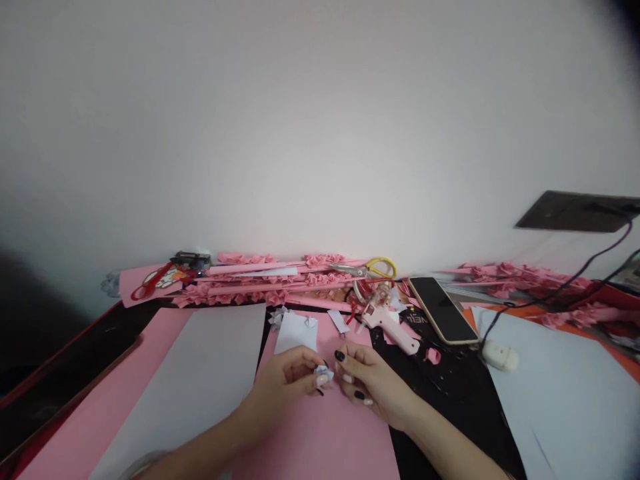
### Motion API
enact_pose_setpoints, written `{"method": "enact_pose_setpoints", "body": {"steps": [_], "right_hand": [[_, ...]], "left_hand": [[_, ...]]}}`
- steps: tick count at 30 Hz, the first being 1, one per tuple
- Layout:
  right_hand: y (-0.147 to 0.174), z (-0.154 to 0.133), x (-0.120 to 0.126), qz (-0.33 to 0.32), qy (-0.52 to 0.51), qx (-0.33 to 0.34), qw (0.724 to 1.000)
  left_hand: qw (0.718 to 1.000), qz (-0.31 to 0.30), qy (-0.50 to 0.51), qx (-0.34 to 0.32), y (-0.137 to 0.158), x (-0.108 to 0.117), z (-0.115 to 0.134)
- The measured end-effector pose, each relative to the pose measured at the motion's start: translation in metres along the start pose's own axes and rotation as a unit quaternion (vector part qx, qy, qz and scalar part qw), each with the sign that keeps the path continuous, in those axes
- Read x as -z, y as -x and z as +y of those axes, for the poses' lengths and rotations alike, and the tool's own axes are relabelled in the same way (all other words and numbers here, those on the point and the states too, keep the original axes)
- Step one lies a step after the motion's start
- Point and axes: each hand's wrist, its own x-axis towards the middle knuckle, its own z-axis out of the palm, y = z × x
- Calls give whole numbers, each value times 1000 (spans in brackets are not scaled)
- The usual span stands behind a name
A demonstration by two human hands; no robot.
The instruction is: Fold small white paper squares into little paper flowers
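Note:
Between the thumb and fingers of my left hand is a small pale blue folded paper flower. My right hand is close on its right, thumb and fingertips drawn together; whether anything is pinched there is too small to make out. Both hands are above a pink paper sheet. Just beyond them lie a small white sheet, a narrow white paper strip and some crumpled pale paper pieces. A pale pink glue gun rests behind my right hand.
Pink paper flower stems line the wall, with yellow-handled scissors on them. A phone lies to the right, near a white plug-like device with a dark cable. Large pale sheets flank the hands.

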Motion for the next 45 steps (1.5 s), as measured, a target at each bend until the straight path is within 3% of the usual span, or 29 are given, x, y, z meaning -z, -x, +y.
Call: {"method": "enact_pose_setpoints", "body": {"steps": [16,26,31,35,39,41,45], "right_hand": [[1,-1,0,56,58,13,997],[-3,3,3,120,128,65,982],[0,1,4,93,138,90,982],[3,-1,1,100,185,120,970],[4,1,-5,107,291,170,935],[4,2,-9,96,326,169,925],[3,4,-14,105,324,136,930]], "left_hand": [[998,28,-59,-21,2,2,6],[997,34,-67,-31,1,4,4],[997,33,-60,-25,1,3,2],[997,34,-68,-32,2,2,2],[995,24,-93,-37,3,0,3],[993,22,-108,-38,3,-2,2],[993,19,-111,-25,5,-3,-2]]}}
